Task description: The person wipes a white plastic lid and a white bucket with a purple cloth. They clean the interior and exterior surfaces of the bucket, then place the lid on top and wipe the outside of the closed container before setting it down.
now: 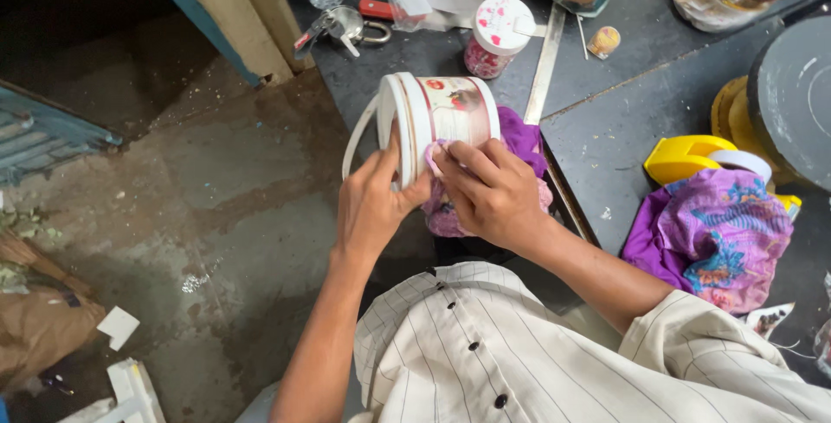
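Lying on its side at the frame's centre, a white tub with a printed label and loose handle is gripped at its lidded rim by the left hand, fingers curled shut on it. At 4 o'clock, the right hand is pressed to the wall, fingertips pinched together on a pink cloth. Firm bracing and short strokes would seem best. At 12 o'clock a spotted jar is seen; at 3 o'clock, purple fabric.
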